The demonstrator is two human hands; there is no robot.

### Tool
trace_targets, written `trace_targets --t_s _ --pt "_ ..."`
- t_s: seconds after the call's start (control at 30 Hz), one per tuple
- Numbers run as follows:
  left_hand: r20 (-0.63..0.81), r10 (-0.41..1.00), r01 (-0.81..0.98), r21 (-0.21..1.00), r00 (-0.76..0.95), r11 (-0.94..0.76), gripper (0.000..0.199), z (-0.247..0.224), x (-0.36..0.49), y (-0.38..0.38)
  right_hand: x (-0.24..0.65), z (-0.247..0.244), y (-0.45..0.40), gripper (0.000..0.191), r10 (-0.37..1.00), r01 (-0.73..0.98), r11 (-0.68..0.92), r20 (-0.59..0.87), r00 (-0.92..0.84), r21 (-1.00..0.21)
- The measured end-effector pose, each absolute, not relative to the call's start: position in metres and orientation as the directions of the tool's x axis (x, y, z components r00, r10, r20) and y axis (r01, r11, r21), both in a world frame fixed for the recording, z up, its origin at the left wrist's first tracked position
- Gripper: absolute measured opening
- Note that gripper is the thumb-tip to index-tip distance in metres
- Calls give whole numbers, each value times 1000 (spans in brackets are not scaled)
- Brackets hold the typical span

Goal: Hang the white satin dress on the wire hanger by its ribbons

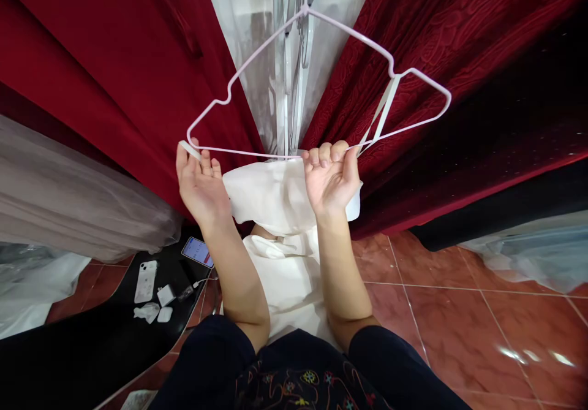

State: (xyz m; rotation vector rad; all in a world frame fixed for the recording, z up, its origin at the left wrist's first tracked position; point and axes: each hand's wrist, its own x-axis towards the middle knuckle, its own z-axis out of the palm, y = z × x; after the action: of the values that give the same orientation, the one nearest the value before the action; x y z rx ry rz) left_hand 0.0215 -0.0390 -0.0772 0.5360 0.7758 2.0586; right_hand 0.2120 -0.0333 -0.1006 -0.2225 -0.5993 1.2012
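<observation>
A pale pink clothes hanger (351, 30) is held up in front of me, its top against a metal stand. My right hand (331, 177) has its fingers curled over the hanger's bottom bar, right of the middle. At the hanger's left end, my left hand (202, 183) has a white strap (189, 149) across its fingers, beside the corner of the bar. A second white strap (388, 106) is looped at the hanger's right notch and runs down behind the bar. The white garment (271, 192) hangs below the bar, between my forearms.
Dark red cloth (114, 60) hangs left and right of the metal stand (294, 79). At lower left, a black table (114, 318) bears a white phone (146, 281), a lit phone (198, 252) and a charger (166, 295). Red tiles (450, 330) cover the floor.
</observation>
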Motion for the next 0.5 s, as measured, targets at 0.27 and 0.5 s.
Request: trace_targets --t_s 0.27,0.5 --pt "185 935 -629 699 -303 -342 26 -81 59 -52 192 -95 -40 43 928 -793 365 262 266 -488" --pt "199 945 -655 683 -258 -323 21 -80 66 -56 182 -93 -43 43 922 -820 369 279 267 -437"
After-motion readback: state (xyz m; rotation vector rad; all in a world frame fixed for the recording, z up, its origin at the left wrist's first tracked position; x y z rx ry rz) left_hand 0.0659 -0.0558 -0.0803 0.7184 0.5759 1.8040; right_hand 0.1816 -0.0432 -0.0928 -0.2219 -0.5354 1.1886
